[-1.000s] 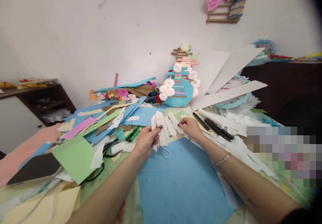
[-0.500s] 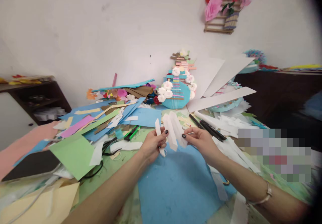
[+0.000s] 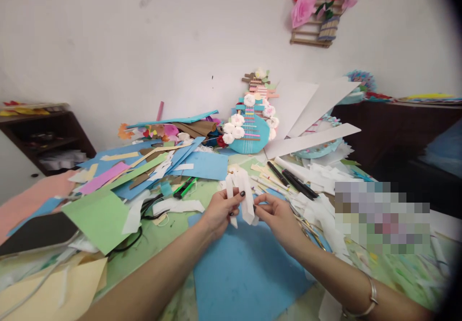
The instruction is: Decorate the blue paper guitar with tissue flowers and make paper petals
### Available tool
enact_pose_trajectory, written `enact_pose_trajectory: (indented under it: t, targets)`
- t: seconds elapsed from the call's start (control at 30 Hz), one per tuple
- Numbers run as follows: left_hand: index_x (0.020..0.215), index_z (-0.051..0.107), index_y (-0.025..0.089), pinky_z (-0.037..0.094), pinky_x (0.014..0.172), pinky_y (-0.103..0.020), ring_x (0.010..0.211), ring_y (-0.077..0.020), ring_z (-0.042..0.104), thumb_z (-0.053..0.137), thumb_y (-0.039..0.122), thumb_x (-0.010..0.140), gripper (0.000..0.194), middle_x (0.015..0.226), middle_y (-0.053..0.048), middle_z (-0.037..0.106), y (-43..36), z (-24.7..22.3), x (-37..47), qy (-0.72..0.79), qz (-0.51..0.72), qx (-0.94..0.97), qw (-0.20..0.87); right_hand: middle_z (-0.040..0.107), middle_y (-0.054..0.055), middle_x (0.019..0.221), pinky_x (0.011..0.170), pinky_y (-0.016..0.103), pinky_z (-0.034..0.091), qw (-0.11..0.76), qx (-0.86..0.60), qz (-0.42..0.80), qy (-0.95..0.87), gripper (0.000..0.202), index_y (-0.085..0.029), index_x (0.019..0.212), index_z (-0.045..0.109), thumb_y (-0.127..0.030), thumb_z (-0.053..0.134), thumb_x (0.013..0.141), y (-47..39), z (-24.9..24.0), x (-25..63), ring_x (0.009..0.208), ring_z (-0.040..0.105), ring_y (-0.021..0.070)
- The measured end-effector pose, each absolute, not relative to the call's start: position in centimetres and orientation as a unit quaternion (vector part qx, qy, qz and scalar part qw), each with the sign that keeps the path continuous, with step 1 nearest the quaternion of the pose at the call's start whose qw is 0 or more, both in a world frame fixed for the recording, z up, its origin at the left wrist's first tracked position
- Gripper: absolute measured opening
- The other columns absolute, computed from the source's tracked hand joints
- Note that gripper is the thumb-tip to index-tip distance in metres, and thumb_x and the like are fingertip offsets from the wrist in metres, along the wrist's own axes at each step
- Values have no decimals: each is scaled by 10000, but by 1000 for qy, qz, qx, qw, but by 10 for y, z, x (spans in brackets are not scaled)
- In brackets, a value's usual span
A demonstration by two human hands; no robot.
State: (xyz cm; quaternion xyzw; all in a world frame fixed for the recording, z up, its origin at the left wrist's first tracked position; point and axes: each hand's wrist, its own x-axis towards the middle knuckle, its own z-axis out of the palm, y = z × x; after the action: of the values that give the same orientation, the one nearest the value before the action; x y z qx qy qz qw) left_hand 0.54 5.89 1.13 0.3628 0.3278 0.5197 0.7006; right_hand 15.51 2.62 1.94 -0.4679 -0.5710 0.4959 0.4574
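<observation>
Folded white paper strips (image 3: 247,198) are held up between both hands near the middle of the view. My left hand (image 3: 224,211) pinches them from the left, with one narrow strip standing between its fingers. On the right side, my right hand (image 3: 276,215) has its thumb and fingertips closed on the edge of the same paper. Below the hands lies a blue sheet (image 3: 252,273). Scissors (image 3: 312,229) lie partly hidden beside my right wrist.
A green cutter (image 3: 185,187) lies left of the hands, dark pens (image 3: 299,184) to the right. Behind stands a blue paper instrument (image 3: 250,135) with white flowers. Colored sheets, a green one (image 3: 97,217) among them, and a dark tablet-like slab (image 3: 39,234) cover the left side.
My hands have come closer together, and the white strips, spread apart before, are now gathered. The view has shifted slightly, and the scissors show more.
</observation>
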Motion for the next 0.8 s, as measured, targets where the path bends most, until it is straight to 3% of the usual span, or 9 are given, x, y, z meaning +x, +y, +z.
enact_pose_trajectory:
  t: [0.33, 0.53, 0.67, 0.8]
  targets:
    - [762, 620, 72, 167, 397, -175, 425, -8, 296, 836, 249, 511, 375, 538, 42, 476, 59, 5, 13, 323, 519, 343, 713, 575, -41, 509, 530, 241, 386, 477, -503, 486, -532, 209, -170, 819, 540, -315, 636, 703, 24, 15, 163, 503, 522, 117]
    - [707, 599, 92, 198, 411, -196, 418, -14, 314, 802, 244, 546, 300, 533, 56, 457, 62, -1, 14, 348, 575, 330, 662, 659, -17, 657, 592, 223, 433, 584, -462, 461, -482, 253, -187, 845, 591, -307, 737, 677, 22, 29, 171, 581, 556, 95]
    - [678, 583, 105, 207, 426, -211, 420, -25, 354, 800, 211, 516, 291, 519, 52, 480, 60, 1, 17, 345, 578, 327, 663, 668, -10, 771, 662, 212, 443, 545, -417, 531, -496, 231, -197, 852, 631, -279, 756, 677, 21, 26, 170, 690, 578, 93]
    - [707, 586, 96, 209, 438, -211, 423, -22, 357, 799, 200, 510, 308, 530, 43, 509, 56, 4, 21, 324, 579, 314, 679, 644, -12, 778, 612, 210, 424, 518, -461, 555, -459, 265, -185, 816, 638, -302, 786, 630, 25, 14, 170, 665, 550, 90]
